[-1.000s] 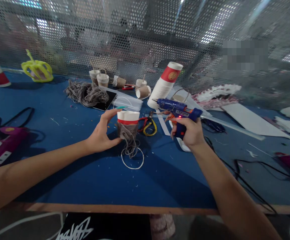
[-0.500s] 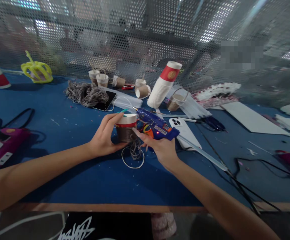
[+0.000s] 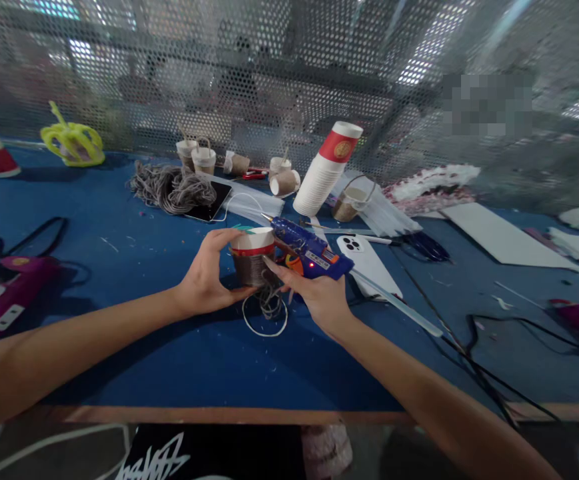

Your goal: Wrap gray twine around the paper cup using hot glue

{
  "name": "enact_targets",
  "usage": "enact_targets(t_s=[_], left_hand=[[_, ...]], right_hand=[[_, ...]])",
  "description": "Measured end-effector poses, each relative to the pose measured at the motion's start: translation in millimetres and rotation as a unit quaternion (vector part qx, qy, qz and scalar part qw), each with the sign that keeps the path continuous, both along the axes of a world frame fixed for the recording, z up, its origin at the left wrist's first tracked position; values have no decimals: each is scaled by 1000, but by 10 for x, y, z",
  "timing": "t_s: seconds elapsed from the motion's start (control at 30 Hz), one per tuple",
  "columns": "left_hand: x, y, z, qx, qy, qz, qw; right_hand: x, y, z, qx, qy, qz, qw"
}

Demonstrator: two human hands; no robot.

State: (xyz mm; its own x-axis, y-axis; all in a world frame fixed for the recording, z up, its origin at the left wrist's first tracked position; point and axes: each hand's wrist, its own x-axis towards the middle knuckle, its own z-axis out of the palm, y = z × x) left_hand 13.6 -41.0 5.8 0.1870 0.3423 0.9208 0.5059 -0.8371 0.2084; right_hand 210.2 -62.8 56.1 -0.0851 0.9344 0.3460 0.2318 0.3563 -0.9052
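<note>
My left hand (image 3: pixel 208 277) grips a paper cup (image 3: pixel 252 253) with a red band, its lower half wrapped in grey yarn, just above the blue table (image 3: pixel 169 360). Loose yarn (image 3: pixel 268 308) trails from the cup onto the table. My right hand (image 3: pixel 319 297) holds a blue hot glue gun (image 3: pixel 309 252), its nozzle at the cup's upper right rim and a red light lit on its body. A clear glue stick (image 3: pixel 399 305) juts out behind the gun.
A white phone (image 3: pixel 366 263) lies right of the gun. Behind are a leaning stack of paper cups (image 3: pixel 326 170), several small wrapped cups (image 3: pixel 204 159), a grey yarn pile (image 3: pixel 174 187) and scissors. Black cords (image 3: pixel 479 347) run right; a purple glue gun (image 3: pixel 4 293) lies left.
My right hand brought the glue gun left from beside the phone until its nozzle reached the cup's rim. My left hand tilted the cup slightly and kept hold of it.
</note>
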Motion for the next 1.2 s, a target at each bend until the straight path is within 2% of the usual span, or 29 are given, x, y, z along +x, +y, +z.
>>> enact_targets(t_s=[0.17, 0.4, 0.53, 0.7, 0.83, 0.97, 1.2], left_hand=[[-4, 6, -13, 4, 1, 0, 1000], [-23, 41, -31, -3, -16, -30, 999], [-9, 89, -55, 36, -29, -65, 997], [24, 130, -54, 93, -6, -97, 991], [20, 128, -48, 74, -13, -88, 993], [11, 127, -61, 70, -11, -106, 992], [16, 132, -55, 100, -5, -124, 987]], right_hand=[[-3, 2, 7, -44, 61, -18, 997], [45, 44, -105, -85, 97, -14, 992], [33, 48, -115, -76, 105, -12, 991], [-28, -8, -68, -45, 124, -42, 990], [-42, -31, -57, -49, 126, -44, 990], [-36, -17, -59, -65, 137, -52, 987], [-41, -10, -37, -70, 125, -79, 987]])
